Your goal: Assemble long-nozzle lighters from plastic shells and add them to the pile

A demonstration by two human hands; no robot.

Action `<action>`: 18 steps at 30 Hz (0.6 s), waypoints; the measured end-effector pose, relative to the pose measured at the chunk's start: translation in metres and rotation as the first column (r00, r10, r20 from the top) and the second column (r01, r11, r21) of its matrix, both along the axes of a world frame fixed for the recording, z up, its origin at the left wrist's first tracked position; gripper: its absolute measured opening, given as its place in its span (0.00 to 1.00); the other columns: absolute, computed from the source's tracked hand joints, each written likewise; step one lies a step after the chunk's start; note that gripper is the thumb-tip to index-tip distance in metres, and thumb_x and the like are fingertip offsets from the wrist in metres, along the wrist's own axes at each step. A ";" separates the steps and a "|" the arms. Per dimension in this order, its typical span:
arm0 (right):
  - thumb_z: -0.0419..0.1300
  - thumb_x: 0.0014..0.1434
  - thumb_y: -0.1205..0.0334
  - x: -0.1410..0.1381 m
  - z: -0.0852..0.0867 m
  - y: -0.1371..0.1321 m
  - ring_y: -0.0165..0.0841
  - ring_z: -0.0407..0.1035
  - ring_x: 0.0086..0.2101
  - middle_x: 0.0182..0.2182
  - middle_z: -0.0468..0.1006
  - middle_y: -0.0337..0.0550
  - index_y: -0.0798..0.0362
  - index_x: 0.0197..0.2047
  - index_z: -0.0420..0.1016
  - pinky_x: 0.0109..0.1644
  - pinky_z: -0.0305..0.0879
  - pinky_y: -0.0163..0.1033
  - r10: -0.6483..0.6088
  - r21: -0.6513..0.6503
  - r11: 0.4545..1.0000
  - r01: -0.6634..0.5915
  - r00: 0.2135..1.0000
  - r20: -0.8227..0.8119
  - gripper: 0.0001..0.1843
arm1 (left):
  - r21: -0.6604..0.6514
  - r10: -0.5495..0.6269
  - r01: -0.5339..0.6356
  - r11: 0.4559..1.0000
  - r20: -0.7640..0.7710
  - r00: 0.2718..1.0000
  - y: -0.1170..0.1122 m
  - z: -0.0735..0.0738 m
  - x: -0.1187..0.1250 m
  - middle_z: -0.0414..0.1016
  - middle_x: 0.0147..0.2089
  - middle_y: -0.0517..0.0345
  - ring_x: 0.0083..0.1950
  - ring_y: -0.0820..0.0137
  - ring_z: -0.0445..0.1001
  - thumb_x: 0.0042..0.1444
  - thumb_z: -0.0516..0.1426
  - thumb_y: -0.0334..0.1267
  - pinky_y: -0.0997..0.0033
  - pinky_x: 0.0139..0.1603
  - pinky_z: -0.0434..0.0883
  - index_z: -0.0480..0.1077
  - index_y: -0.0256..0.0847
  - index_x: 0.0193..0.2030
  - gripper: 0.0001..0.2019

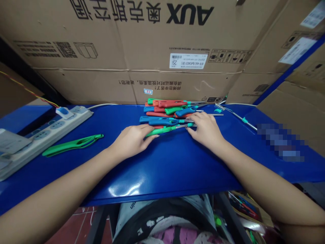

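A pile of long-nosed lighters (169, 110) in red, blue and green lies at the back of the blue table (162, 169). My left hand (132, 139) rests palm down with its fingers closed over the handle end of a green lighter (165, 129) at the front of the pile. My right hand (206, 128) lies on the right side of the pile, its fingertips pinching the metal tube end of that green lighter. A separate green lighter shell (72, 144) lies alone to the left.
A white power strip (45, 134) with a plug sits at the left edge. Large cardboard boxes (152, 51) wall off the back. A thin metal tube with green fittings (238, 117) lies at the right. Bags sit under the table edge.
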State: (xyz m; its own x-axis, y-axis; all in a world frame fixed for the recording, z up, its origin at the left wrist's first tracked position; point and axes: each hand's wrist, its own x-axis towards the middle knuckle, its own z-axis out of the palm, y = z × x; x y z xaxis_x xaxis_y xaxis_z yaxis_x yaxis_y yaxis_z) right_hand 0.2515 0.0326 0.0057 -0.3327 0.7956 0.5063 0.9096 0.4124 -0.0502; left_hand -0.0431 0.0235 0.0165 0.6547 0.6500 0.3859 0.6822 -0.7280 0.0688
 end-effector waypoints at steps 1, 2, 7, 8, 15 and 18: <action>0.63 0.57 0.65 0.001 -0.001 0.000 0.49 0.70 0.45 0.44 0.81 0.51 0.52 0.43 0.78 0.47 0.61 0.52 -0.003 0.012 1.000 0.003 1.000 0.001 0.10 | -0.004 0.002 -0.002 1.000 -0.004 1.000 0.000 0.000 0.000 0.81 0.39 0.51 0.37 0.63 0.80 0.68 0.54 0.43 0.71 0.33 0.70 0.75 0.39 0.45 0.12; 0.63 0.57 0.65 0.001 -0.001 0.001 0.48 0.70 0.44 0.43 0.82 0.51 0.52 0.41 0.78 0.47 0.61 0.51 0.003 0.016 1.000 -0.003 1.000 0.001 0.08 | -0.010 0.004 -0.004 1.000 -0.009 1.000 0.000 0.000 0.000 0.81 0.39 0.51 0.37 0.63 0.80 0.68 0.54 0.43 0.71 0.33 0.70 0.75 0.39 0.45 0.12; 0.62 0.61 0.66 0.002 -0.002 0.003 0.45 0.71 0.44 0.41 0.83 0.48 0.52 0.38 0.79 0.52 0.57 0.53 0.118 -0.021 0.993 -0.118 0.993 0.005 0.04 | -0.011 -0.009 0.008 1.000 -0.021 1.000 0.001 0.001 -0.001 0.81 0.41 0.51 0.39 0.62 0.81 0.68 0.53 0.44 0.69 0.35 0.72 0.75 0.38 0.46 0.13; 0.61 0.62 0.66 0.002 -0.001 0.003 0.44 0.71 0.44 0.40 0.83 0.47 0.52 0.38 0.79 0.53 0.56 0.53 0.148 -0.034 0.988 -0.148 0.989 0.015 0.04 | -0.006 -0.018 0.018 1.000 -0.018 1.000 0.001 0.001 -0.002 0.82 0.42 0.51 0.40 0.61 0.81 0.68 0.53 0.44 0.69 0.35 0.73 0.75 0.38 0.47 0.14; 0.59 0.67 0.63 -0.008 0.010 -0.007 0.41 0.71 0.43 0.38 0.83 0.48 0.54 0.40 0.79 0.58 0.54 0.52 0.373 -0.026 0.928 -0.372 0.923 0.095 0.08 | 0.005 -0.082 0.082 0.997 -0.023 0.996 -0.002 0.002 0.000 0.83 0.47 0.50 0.44 0.62 0.82 0.69 0.52 0.45 0.68 0.42 0.76 0.74 0.39 0.54 0.16; 0.55 0.69 0.62 -0.013 0.011 -0.011 0.39 0.72 0.41 0.38 0.83 0.49 0.55 0.44 0.79 0.58 0.57 0.51 0.477 -0.032 0.879 -0.476 0.874 0.089 0.11 | 0.031 -0.131 0.131 0.991 0.007 0.991 -0.004 -0.002 0.002 0.83 0.46 0.49 0.43 0.62 0.82 0.69 0.53 0.45 0.68 0.42 0.77 0.75 0.38 0.51 0.15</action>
State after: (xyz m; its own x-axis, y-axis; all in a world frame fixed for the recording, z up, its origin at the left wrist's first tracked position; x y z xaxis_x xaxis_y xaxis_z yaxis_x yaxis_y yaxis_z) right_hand 0.2383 0.0215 0.0162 -0.7173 0.5327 0.4492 0.6035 0.7971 0.0183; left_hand -0.0414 0.0198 0.0144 0.7300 0.5464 0.4105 0.5801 -0.8130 0.0505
